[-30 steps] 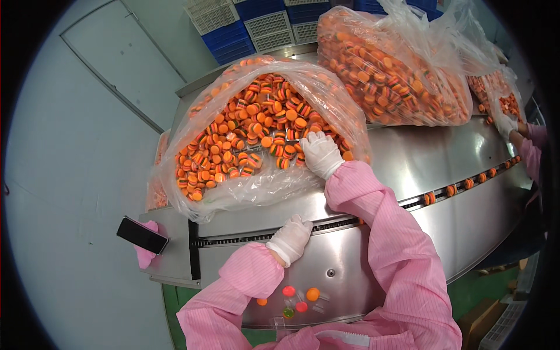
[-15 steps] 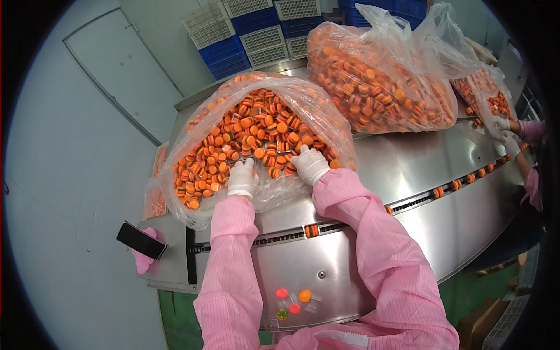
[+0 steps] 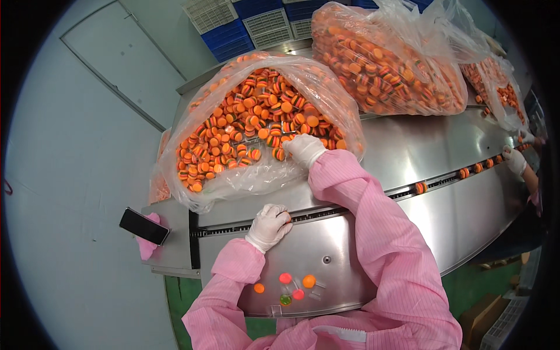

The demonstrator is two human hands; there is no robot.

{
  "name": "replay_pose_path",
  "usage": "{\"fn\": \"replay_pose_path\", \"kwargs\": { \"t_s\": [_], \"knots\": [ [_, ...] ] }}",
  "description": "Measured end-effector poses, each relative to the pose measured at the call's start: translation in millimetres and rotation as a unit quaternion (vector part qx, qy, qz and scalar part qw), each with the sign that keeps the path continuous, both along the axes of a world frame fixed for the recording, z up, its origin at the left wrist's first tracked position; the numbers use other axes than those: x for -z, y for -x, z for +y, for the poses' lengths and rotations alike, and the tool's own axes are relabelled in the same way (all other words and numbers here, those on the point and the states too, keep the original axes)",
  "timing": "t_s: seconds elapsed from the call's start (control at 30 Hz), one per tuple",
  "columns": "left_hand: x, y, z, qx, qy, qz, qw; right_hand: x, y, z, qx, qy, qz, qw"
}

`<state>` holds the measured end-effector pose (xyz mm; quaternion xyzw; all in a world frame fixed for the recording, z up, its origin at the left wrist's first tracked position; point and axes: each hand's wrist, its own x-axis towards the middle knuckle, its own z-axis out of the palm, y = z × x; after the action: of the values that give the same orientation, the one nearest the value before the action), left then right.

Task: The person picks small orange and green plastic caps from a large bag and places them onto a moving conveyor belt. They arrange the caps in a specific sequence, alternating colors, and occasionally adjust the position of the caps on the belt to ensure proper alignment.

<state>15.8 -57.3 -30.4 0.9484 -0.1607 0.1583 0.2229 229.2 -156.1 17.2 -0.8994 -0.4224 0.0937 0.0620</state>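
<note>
In the head view, the left hand point(image 3: 268, 227) has left the mouth of the open bag point(image 3: 256, 182), where half a second ago it was beside the right hand point(image 3: 307, 150), and is now nearer, at the dark track point(image 3: 233, 231) along the bench point(image 3: 344, 254). Its fingers are narrowed on one striped piece point(image 3: 288, 217), of which only an orange sliver shows. The right hand has stayed at the bag's near edge, fingers bent against the striped pieces inside; their tips are hidden, so whether they grip anything cannot be told. The work thus seems split: one hand at the supply, the other at the track.

By count, there is one open bag, with two more filled bags point(image 3: 385, 70) to its right; the pieces inside are too many to number. On the track, five pieces point(image 3: 420, 188) show clearly between the right sleeve and a co-worker's two gloved hands point(image 3: 514, 160) at the far right. Near the person lie two loose orange discs point(image 3: 309, 281), two pink discs point(image 3: 298, 294) and one green disc point(image 3: 285, 300). One phone point(image 3: 144, 226) rests on one pink cloth point(image 3: 149, 246) at left.
</note>
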Motion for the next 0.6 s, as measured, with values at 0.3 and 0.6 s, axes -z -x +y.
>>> {"fn": "replay_pose_path", "kwargs": {
  "t_s": [0.3,0.6],
  "knots": [
    [1.2,-5.7,-14.9,-0.015,0.139,0.13,0.982,19.9,54.9,-146.1,0.16,-0.342,0.428,0.821],
    [-25.4,-71.6,-10.3,0.157,-0.1,-0.092,0.978,6.3,63.2,-158.4,0.071,-0.224,-0.09,0.968]
  ]
}}
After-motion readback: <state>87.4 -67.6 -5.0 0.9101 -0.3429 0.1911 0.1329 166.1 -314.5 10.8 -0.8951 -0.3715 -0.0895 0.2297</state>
